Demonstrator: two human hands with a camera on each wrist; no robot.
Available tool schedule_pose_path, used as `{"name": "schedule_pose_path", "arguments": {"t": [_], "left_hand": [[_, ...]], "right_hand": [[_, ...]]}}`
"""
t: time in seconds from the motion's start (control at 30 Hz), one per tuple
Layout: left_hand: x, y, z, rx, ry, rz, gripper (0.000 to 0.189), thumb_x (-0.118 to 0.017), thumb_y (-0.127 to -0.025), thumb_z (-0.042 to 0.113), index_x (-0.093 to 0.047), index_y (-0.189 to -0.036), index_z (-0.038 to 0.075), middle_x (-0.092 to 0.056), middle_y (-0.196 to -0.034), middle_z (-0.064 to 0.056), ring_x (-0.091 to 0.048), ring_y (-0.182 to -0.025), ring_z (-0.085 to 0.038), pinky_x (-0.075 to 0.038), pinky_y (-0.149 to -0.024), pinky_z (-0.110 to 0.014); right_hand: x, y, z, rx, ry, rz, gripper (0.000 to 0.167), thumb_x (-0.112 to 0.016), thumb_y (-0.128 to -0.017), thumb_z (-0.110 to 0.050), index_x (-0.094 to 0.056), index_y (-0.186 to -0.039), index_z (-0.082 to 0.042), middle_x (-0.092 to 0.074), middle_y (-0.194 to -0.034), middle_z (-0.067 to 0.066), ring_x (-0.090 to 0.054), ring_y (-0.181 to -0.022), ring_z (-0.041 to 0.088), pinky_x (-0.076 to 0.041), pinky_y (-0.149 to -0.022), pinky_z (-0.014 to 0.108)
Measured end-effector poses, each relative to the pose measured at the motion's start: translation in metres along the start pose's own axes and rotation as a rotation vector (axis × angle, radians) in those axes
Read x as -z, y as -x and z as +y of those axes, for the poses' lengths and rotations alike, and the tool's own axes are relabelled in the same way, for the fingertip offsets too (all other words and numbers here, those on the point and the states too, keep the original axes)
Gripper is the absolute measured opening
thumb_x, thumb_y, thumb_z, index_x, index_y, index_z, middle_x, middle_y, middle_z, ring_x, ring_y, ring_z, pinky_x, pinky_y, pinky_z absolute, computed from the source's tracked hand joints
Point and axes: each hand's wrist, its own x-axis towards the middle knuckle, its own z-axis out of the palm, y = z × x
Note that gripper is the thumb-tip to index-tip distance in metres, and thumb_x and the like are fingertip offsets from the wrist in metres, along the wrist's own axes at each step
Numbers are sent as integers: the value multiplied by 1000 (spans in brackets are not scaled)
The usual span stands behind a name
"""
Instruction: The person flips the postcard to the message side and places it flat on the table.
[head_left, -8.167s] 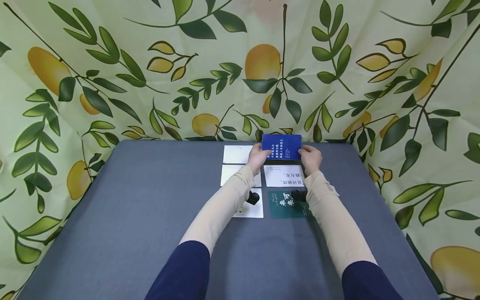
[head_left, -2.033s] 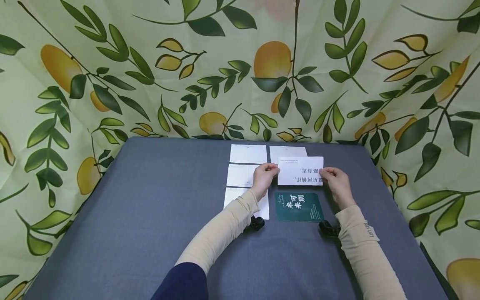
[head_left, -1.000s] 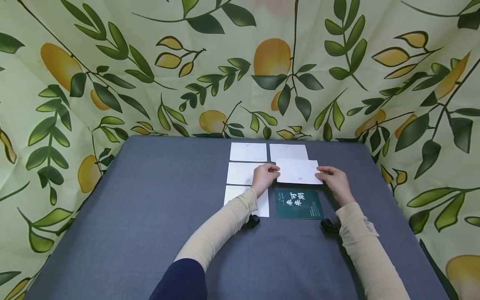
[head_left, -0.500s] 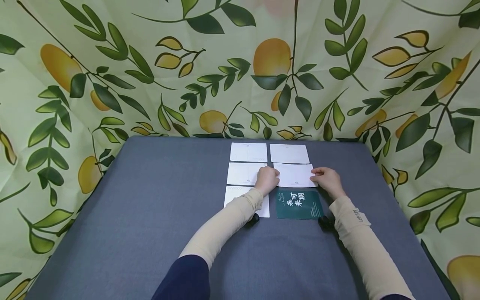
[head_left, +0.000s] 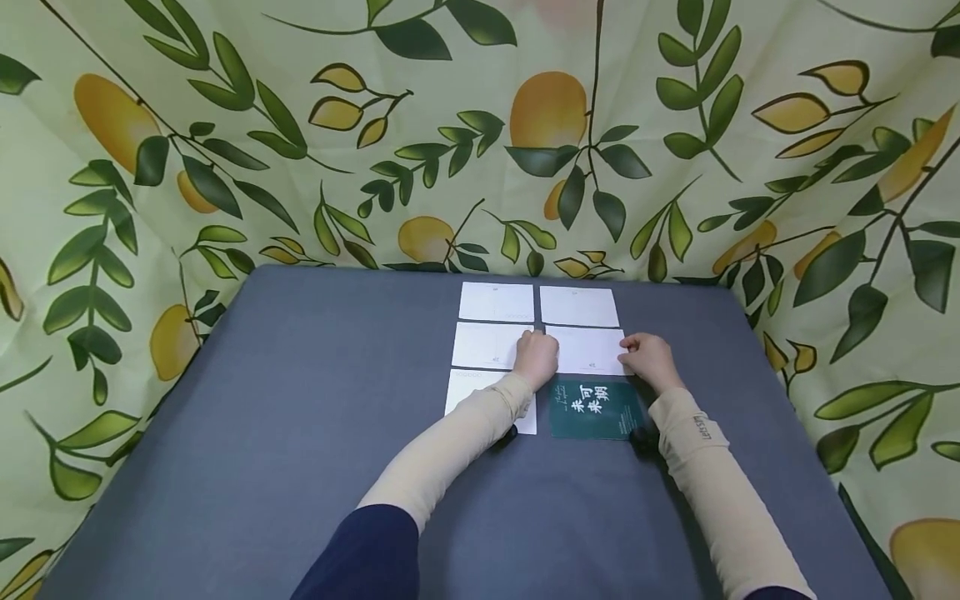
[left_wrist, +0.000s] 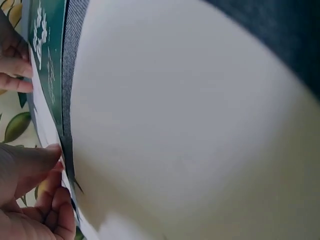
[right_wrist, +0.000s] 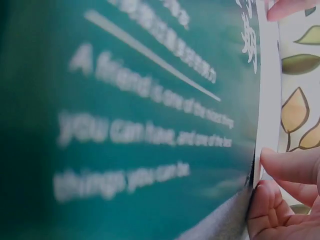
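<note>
Postcards lie in two columns on the table. A white postcard [head_left: 588, 350], plain side up, is in the middle of the right column. My left hand [head_left: 537, 358] pinches its left edge between thumb and fingers; in the left wrist view that hand's thumb [left_wrist: 40, 157] is at the card's edge. At the opposite edge my right hand [head_left: 649, 361] grips with its thumb [right_wrist: 290, 165] and fingers. Just below lies a green postcard [head_left: 596, 410] with white lettering, filling much of the right wrist view.
Another white postcard [head_left: 579, 307] lies at the far end of the right column. Beside it, the left column has a far white card [head_left: 496, 302], a middle one [head_left: 483, 346] and a near one [head_left: 472, 390] partly under my left sleeve. The grey-blue table [head_left: 315, 400] meets a patterned curtain [head_left: 450, 150].
The blue card held earlier at the far right gives way to a white face there. The middle-right card has turned from its lettered side to its plain side and come down into the row.
</note>
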Motion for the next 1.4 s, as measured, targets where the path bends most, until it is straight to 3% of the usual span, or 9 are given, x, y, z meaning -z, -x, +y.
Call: {"name": "schedule_pose_path", "arguments": {"t": [0.2, 0.43, 0.57, 0.73, 0.93, 1.03, 1.17, 1.27, 1.4], "left_hand": [[2, -1, 5, -22, -19, -28, 16, -59, -82, 7, -74, -79, 5, -70, -80, -10, -60, -82, -20, -47, -74, -31], [6, 6, 3, -26, 134, -79, 20, -61, -85, 16, -70, -73, 2, -68, -71, -10, -61, -74, -21, -47, -71, -31], [9, 15, 1, -3, 223, -130, 24, -59, -88, 23, -69, -93, 2, -69, -78, -9, -63, -76, -19, -50, -70, -29], [12, 29, -3, 66, 404, -132, 39, -60, -88, 24, -60, -119, 1, -70, -84, -7, -64, -71, -14, -48, -62, -21], [17, 50, -6, 95, 553, -125, 43, -61, -89, 21, -54, -125, -1, -69, -79, -5, -55, -58, -6, -40, -50, -14], [19, 63, -3, 85, 585, -155, 47, -62, -88, 20, -51, -128, -3, -70, -88, -8, -61, -67, -9, -45, -56, -16], [17, 80, 3, 81, 621, -215, 56, -63, -87, 22, -44, -133, -4, -66, -109, -17, -67, -91, -20, -54, -73, -24], [16, 89, 7, 80, 639, -224, 60, -64, -86, 23, -41, -134, -5, -61, -121, -22, -64, -105, -27, -54, -83, -33], [14, 94, 14, 63, 625, -238, 63, -65, -85, 25, -40, -135, -5, -57, -125, -22, -61, -109, -27, -51, -89, -34]], "right_hand": [[2, 3, -3, 56, 87, 5, 35, -52, -89, -8, -54, -119, 9, -55, -108, 25, -47, -92, 32, -44, -83, 45], [3, 16, -2, 62, 98, -8, 48, -52, -88, -14, -46, -127, 12, -54, -102, 25, -48, -88, 32, -42, -76, 41], [4, 26, 2, 32, 32, -27, 51, -52, -91, -20, -41, -132, 10, -54, -107, 25, -49, -90, 31, -43, -77, 40], [5, 40, 11, 37, -4, -42, 54, -52, -93, -26, -39, -133, 9, -54, -111, 27, -50, -93, 32, -45, -82, 43], [8, 61, 23, 45, -33, -77, 59, -53, -94, -29, -37, -134, 11, -51, -119, 30, -50, -100, 36, -42, -90, 51], [9, 72, 27, 25, -48, -104, 63, -52, -94, -33, -35, -136, 10, -48, -124, 31, -48, -106, 37, -40, -94, 53], [8, 85, 28, 6, -46, -112, 64, -52, -94, -35, -34, -136, 11, -47, -126, 33, -48, -107, 39, -40, -94, 55], [8, 92, 26, 5, -37, -99, 64, -52, -94, -34, -36, -134, 12, -47, -124, 34, -48, -105, 40, -41, -92, 55], [8, 99, 24, -5, -30, -89, 63, -52, -94, -35, -36, -134, 12, -47, -125, 34, -48, -107, 42, -41, -91, 55]]}}
